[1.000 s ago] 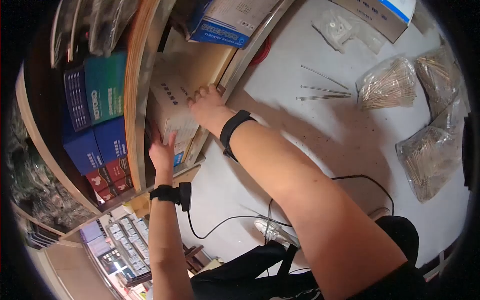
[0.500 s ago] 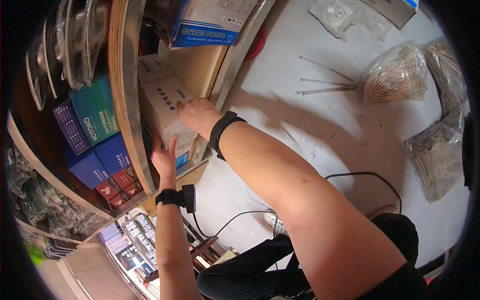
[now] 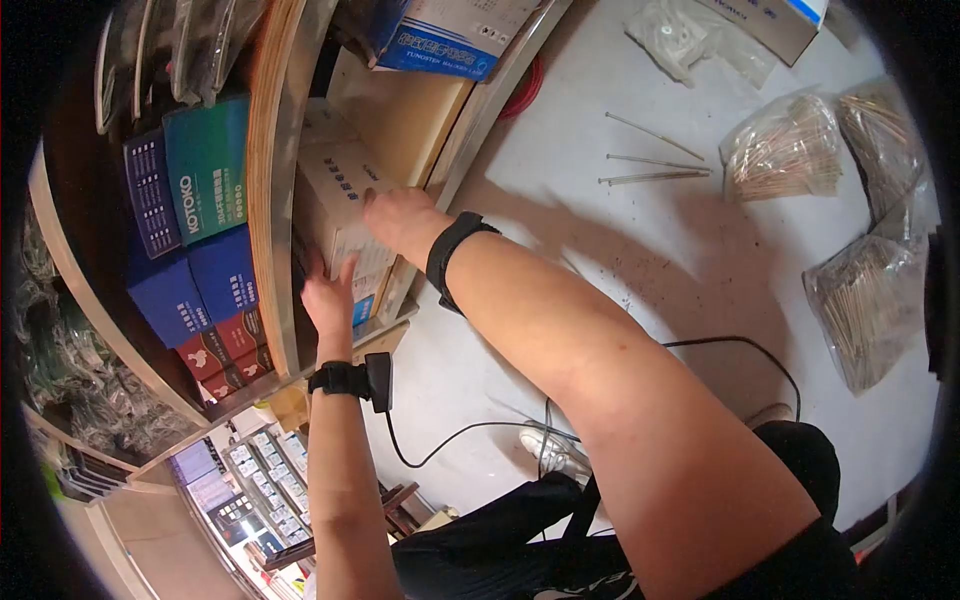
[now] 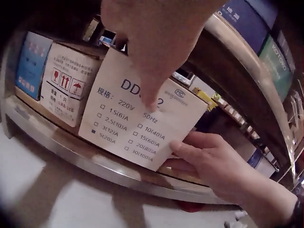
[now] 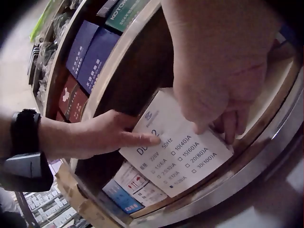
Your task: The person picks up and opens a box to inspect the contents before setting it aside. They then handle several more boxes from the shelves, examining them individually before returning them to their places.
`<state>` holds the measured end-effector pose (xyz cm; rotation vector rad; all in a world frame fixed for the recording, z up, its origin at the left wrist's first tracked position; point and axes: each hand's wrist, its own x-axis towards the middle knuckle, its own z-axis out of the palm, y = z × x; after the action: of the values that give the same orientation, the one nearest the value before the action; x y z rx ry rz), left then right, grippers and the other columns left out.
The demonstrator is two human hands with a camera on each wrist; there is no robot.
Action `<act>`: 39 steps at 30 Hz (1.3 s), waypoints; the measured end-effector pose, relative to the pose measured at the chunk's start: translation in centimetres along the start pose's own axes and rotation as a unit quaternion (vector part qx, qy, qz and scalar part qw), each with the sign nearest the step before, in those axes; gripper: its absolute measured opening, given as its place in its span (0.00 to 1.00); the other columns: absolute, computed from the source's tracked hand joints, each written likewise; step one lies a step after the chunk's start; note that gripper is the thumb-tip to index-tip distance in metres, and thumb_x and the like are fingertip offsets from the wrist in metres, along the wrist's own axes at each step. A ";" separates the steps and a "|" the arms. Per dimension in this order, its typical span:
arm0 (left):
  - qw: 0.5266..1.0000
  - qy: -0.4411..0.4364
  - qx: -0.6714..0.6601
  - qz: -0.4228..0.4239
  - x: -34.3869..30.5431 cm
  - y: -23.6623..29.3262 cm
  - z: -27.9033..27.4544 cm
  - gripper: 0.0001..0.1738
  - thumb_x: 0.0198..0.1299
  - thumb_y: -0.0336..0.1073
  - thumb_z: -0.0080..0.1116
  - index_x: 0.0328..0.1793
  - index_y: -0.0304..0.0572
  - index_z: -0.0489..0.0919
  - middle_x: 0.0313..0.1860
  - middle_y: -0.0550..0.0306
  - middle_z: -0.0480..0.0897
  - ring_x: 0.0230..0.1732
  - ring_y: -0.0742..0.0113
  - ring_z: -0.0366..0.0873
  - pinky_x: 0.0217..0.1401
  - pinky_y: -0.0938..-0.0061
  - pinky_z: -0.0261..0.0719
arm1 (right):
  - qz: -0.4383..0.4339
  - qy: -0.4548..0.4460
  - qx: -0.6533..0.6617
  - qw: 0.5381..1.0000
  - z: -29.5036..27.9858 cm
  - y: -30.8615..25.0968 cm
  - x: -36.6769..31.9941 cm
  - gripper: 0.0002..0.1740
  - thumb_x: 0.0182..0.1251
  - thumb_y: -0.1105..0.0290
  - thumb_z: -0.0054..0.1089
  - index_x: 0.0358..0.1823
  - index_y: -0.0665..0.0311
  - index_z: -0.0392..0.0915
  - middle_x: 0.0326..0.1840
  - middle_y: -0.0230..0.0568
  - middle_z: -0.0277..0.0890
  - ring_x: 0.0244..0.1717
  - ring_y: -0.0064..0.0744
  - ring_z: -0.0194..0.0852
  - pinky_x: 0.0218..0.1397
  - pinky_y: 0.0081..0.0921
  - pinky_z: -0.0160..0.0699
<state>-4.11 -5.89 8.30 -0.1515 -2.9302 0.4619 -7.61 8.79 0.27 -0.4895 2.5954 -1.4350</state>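
On a shelf point(image 3: 478, 115), the left hand point(image 3: 328, 295) presses straight fingers against a white box point(image 3: 340, 190), while the right hand point(image 3: 400, 215) grips its edge.

I count two hands of mine, my left hand point(image 3: 328, 300) and my right hand point(image 3: 400, 220), and two black wrist straps point(image 3: 455, 255), one on each arm. There is one white box point(image 4: 142, 128) at the middle of the left wrist view. Its label has eight small tick squares in two columns of four, with one marked. Left of it in that view are one white carton point(image 4: 64, 90) with handling symbols and one blue box point(image 4: 31, 64). In the right half of the head view I make out three thin metal rods point(image 3: 655, 162) and three clear bags of sticks point(image 3: 780, 150), plus one more clear bag point(image 3: 690, 40) at the top. The upper left has one green box point(image 3: 205, 165).
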 end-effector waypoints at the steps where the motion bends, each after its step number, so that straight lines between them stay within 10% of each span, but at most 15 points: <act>1: 1.000 -0.012 0.008 -0.011 0.0 -0.1 0.0 0.33 0.44 0.52 0.61 0.54 0.39 0.69 0.34 0.39 0.77 0.38 0.44 0.75 0.36 0.61 0.75 | -0.026 -0.009 -0.031 0.999 -0.1 0.1 0.0 0.17 0.60 0.72 0.37 0.49 0.70 0.65 0.37 0.48 0.76 0.39 0.41 0.76 0.36 0.33 0.76; 13: 0.998 0.024 -0.006 -0.053 -0.6 -1.0 1.7 0.31 0.48 0.57 0.55 0.39 0.29 0.75 0.30 0.34 0.76 0.35 0.40 0.74 0.37 0.58 0.72 | -0.138 0.056 -0.129 0.980 -1.9 0.6 -1.7 0.10 0.53 0.72 0.46 0.31 0.61 0.79 0.35 0.43 0.77 0.39 0.38 0.77 0.38 0.31 0.76; 18: 0.988 -0.099 -0.036 -0.109 -0.5 1.8 1.1 0.32 0.51 0.46 0.55 0.55 0.28 0.64 0.47 0.32 0.71 0.49 0.43 0.69 0.51 0.61 0.67 | -0.150 0.027 -0.236 0.960 -5.1 0.7 -4.1 0.07 0.48 0.72 0.52 0.27 0.59 0.79 0.31 0.41 0.78 0.35 0.36 0.77 0.34 0.30 0.76; 24: 0.962 0.113 -0.129 0.213 -2.9 9.5 -2.5 0.33 0.47 0.32 0.57 0.62 0.40 0.60 0.63 0.42 0.58 0.64 0.43 0.52 0.66 0.60 0.49 | -0.186 0.076 -0.243 0.949 -8.4 1.7 -7.7 0.05 0.43 0.69 0.54 0.20 0.60 0.78 0.22 0.43 0.76 0.28 0.40 0.77 0.28 0.33 0.74; 26: 0.940 0.166 -0.141 0.263 -2.9 11.4 -2.9 0.29 0.50 0.30 0.54 0.61 0.45 0.62 0.56 0.43 0.67 0.59 0.49 0.63 0.59 0.63 0.62 | -0.155 0.061 -0.280 0.945 -10.0 2.4 -8.9 0.07 0.43 0.66 0.55 0.20 0.60 0.78 0.22 0.42 0.76 0.28 0.40 0.77 0.28 0.34 0.74; 29: 0.878 -0.078 -0.449 0.146 -1.9 13.7 -1.7 0.13 0.54 0.34 0.51 0.46 0.41 0.76 0.27 0.44 0.78 0.26 0.53 0.77 0.29 0.67 0.73 | -0.070 0.014 -0.337 0.939 -12.7 3.7 -10.3 0.15 0.43 0.55 0.60 0.22 0.60 0.78 0.23 0.42 0.76 0.29 0.44 0.76 0.29 0.37 0.73; 34: 0.915 -0.059 -0.373 0.143 -0.6 15.5 -4.8 0.17 0.54 0.46 0.52 0.28 0.39 0.78 0.26 0.43 0.77 0.27 0.45 0.73 0.29 0.64 0.71 | -0.037 -0.055 -0.421 0.905 -22.2 5.6 -14.1 0.12 0.48 0.59 0.56 0.27 0.61 0.77 0.29 0.47 0.75 0.33 0.46 0.74 0.34 0.39 0.72; 39: 0.884 -0.009 -0.453 0.117 -0.3 14.8 -3.2 0.14 0.53 0.45 0.52 0.36 0.42 0.77 0.29 0.45 0.77 0.31 0.47 0.74 0.34 0.64 0.72 | 0.051 -0.120 -0.584 0.801 -35.6 7.3 -21.2 0.09 0.48 0.64 0.53 0.24 0.61 0.76 0.26 0.47 0.75 0.29 0.47 0.74 0.33 0.39 0.73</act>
<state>-2.10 9.03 6.61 -0.6104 -2.8858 -0.9223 1.03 48.12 12.42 -0.5442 2.8849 0.4298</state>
